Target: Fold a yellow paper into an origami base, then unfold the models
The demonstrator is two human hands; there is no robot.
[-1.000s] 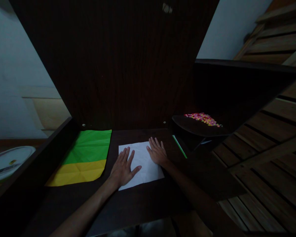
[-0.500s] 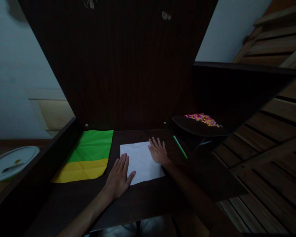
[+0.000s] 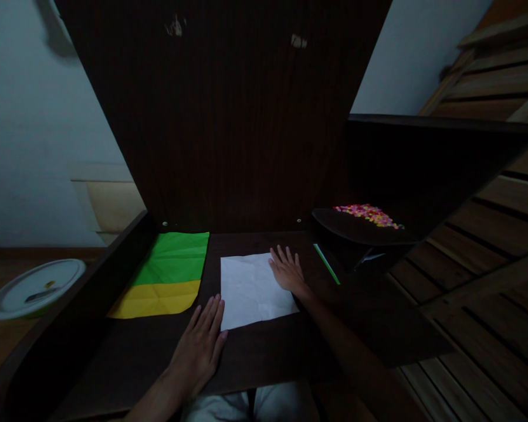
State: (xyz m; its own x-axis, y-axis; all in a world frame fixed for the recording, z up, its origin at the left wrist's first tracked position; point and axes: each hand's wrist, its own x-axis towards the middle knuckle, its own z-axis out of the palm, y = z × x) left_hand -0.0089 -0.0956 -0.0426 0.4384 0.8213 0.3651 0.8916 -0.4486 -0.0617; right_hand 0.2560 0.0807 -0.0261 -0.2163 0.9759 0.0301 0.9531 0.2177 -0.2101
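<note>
A creased white sheet of paper [image 3: 250, 290] lies flat on the dark wooden desk [image 3: 255, 357] in front of me. My right hand [image 3: 288, 271] rests flat on its upper right part with the fingers spread. At the lower left edge of the sheet, my left hand [image 3: 200, 340] is laid out flat, its fingertips beside the paper. Left of the white sheet lies a creased green sheet [image 3: 176, 255], with a yellow band [image 3: 158, 298] along its near side. A thin green strip [image 3: 327, 264] is on the desk to the right of my right hand.
Small pink, red and yellow pieces [image 3: 369, 214] are heaped on a raised rounded shelf [image 3: 356, 228] at the right. A dark panel [image 3: 233, 117] rises behind the desk, and a low side board [image 3: 88, 293] borders it at left. Beyond that stands a round white lid [image 3: 35, 287].
My left hand has slid off the white paper, down and left toward the near edge. My right hand stays on the sheet. The whole view has shifted slightly.
</note>
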